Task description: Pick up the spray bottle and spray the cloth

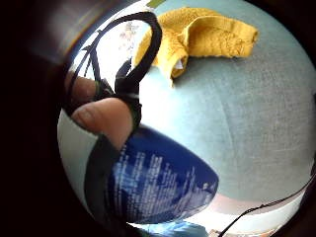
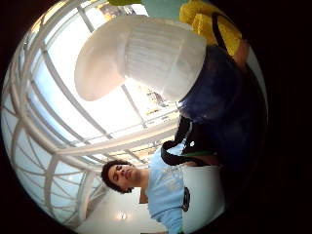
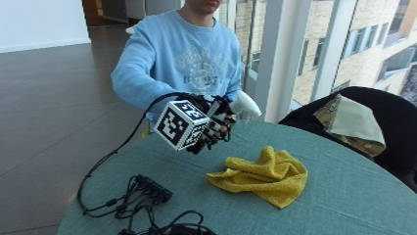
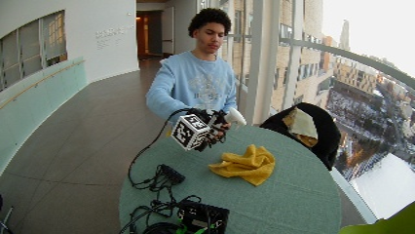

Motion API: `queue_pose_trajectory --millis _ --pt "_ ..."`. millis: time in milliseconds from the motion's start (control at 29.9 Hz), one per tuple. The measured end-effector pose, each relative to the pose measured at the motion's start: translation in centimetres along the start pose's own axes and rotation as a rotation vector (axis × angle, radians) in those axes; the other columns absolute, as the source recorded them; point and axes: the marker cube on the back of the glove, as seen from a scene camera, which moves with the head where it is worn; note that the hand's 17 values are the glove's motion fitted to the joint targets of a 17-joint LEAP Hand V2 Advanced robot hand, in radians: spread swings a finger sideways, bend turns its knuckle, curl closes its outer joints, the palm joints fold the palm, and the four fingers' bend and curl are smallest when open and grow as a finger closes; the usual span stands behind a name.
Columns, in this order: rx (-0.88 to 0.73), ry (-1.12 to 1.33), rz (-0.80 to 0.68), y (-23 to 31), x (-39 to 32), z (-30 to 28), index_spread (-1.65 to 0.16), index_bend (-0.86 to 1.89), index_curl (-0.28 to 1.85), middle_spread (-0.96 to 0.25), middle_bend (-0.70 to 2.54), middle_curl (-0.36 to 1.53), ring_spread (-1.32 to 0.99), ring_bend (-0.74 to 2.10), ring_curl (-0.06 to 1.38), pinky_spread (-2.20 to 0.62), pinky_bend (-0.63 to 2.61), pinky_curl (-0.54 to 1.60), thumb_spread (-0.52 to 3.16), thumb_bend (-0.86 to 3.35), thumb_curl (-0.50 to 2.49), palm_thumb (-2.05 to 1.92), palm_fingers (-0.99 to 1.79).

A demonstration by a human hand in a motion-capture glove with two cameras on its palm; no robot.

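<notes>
Daylight pours in through the tall windows (image 3: 326,44) behind the person, on the far side of the table (image 3: 352,205), bright and even. The sky is blown out white in the wide outside view. There's only a soft shadow under the yellow cloth (image 3: 264,176). In the thumb side palm view, glare from the panes washes the spray bottle (image 2: 156,58) head pale. The gloved right hand (image 3: 212,122) reads dark against the light.

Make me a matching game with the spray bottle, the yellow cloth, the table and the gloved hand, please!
Things:
1. spray bottle
2. cloth
3. table
4. right hand

States:
A. lies crumpled on the tabletop
B. teal-green, round, carries the cloth
C. held up off the table, white head on top
D. wears a black glove, fingers curled round the bottle

Pairs: 1-C, 2-A, 3-B, 4-D
</notes>
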Motion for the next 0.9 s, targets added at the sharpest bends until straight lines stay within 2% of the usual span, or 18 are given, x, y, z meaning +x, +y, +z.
queue_pose_trajectory --millis 903 --pt "-0.027 0.017 0.050 1.9 0.5 0.7 -0.17 0.15 0.42 -0.07 0.32 0.48 0.00 0.50 0.40 0.24 0.18 0.30 0.88 -0.03 0.57 0.86 1.12"
